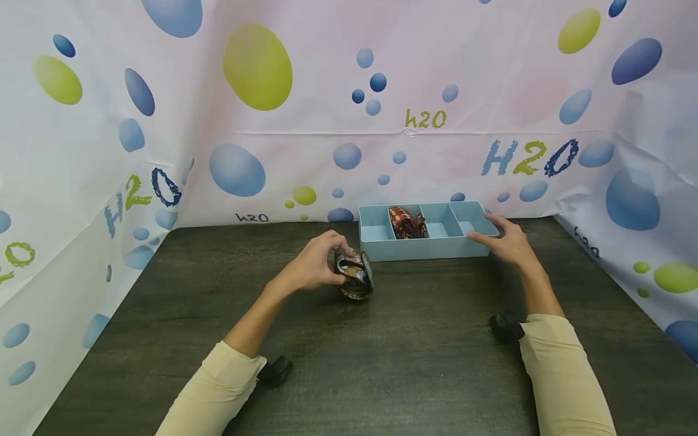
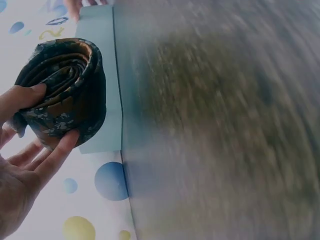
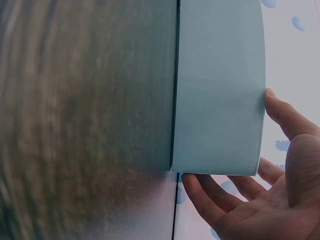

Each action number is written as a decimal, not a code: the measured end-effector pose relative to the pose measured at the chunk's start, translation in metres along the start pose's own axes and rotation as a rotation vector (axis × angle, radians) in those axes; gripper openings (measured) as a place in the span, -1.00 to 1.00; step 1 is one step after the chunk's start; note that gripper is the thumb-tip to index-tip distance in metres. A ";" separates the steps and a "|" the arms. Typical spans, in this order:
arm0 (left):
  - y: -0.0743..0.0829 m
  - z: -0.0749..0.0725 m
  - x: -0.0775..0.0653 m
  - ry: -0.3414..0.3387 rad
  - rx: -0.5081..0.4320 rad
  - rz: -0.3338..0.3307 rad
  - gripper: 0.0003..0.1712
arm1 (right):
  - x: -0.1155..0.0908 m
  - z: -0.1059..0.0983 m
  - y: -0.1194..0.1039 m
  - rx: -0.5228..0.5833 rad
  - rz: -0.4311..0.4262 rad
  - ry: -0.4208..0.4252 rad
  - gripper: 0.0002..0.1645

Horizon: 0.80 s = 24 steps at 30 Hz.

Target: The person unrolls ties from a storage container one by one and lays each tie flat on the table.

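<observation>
My left hand (image 1: 319,263) pinches a rolled-up necktie (image 1: 354,275) with a dark brown, black and silvery pattern. The thumb and fingers press on its sides, and its coiled layers show in the left wrist view. It is just in front of the left end of a light blue divided box (image 1: 425,248). At the box's right end, my right hand (image 1: 507,242) grips the corner: the thumb lies on the front rim, the other fingers against the end wall. Red patterned rolled cloth (image 1: 403,224) sits in the second compartment from the left.
The box stands at the back of a dark wood-grain table (image 1: 382,363), close to a white backdrop (image 1: 305,151) printed with blue and green dots. Black wrist straps sit at both sleeve cuffs.
</observation>
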<state>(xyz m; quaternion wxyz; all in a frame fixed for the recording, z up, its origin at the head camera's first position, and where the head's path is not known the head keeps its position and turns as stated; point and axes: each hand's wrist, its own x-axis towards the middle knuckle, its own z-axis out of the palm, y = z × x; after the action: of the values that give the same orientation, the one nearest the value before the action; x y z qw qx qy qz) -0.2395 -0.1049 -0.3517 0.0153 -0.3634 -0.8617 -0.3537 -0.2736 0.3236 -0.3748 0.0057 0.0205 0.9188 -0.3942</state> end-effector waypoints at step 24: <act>-0.006 0.011 0.002 -0.071 0.047 -0.036 -0.62 | -0.003 -0.003 -0.002 -0.020 -0.025 -0.022 0.15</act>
<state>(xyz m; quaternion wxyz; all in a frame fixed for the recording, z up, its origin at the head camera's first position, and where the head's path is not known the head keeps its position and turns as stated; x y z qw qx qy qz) -0.2420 -0.1000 -0.3633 -0.0134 -0.3595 -0.8763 -0.3203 -0.2706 0.3239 -0.3712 0.0109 0.0047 0.9227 -0.3853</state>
